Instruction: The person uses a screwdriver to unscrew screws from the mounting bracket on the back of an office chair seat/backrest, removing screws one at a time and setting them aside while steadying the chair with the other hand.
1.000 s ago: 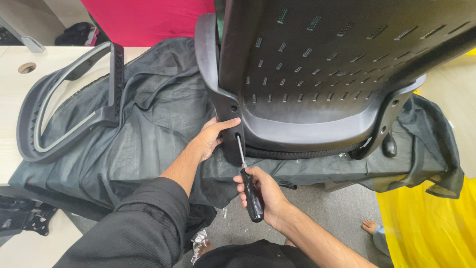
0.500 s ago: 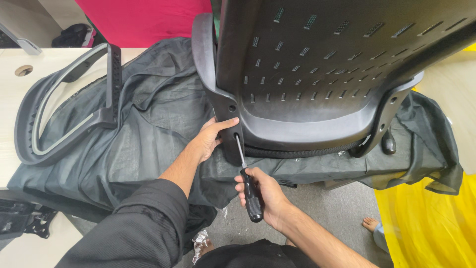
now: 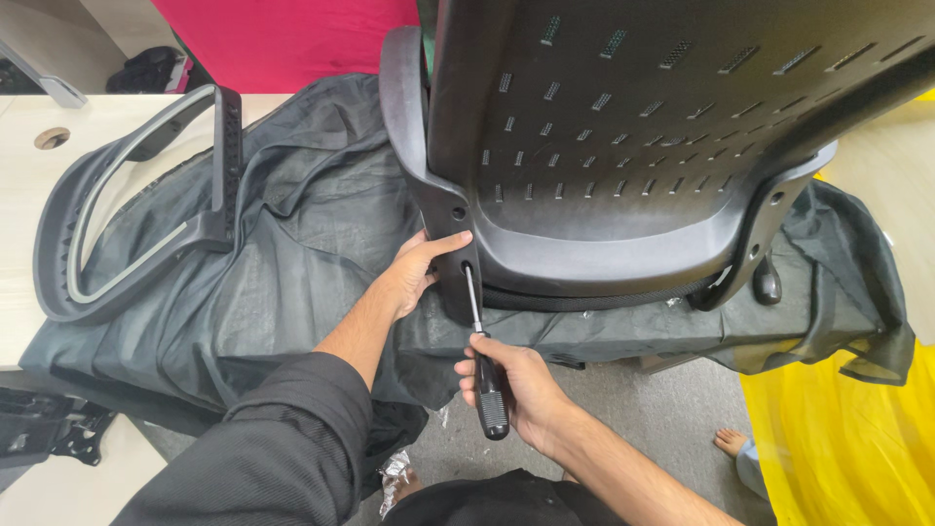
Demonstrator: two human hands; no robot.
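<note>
A large black plastic chair seat [image 3: 623,146] stands tilted on a table draped with dark grey cloth [image 3: 292,253]. My left hand [image 3: 419,268] presses against the lower end of the seat's black armrest bracket [image 3: 443,219], thumb across it. My right hand [image 3: 511,390] is shut on a black-handled screwdriver [image 3: 487,375], whose metal shaft points up into a hole in that bracket. A dark sleeve covers my left forearm.
A loose black and grey chair backrest frame [image 3: 136,205] lies on the cloth at the left. A yellow sheet [image 3: 838,448] covers the floor at the right, with a bare foot [image 3: 730,443] beside it. Black metal parts [image 3: 44,429] sit at lower left. Pink panel [image 3: 292,39] behind.
The view has shifted slightly. My hands and the screwdriver stay at the bracket, with the shaft still in the hole.
</note>
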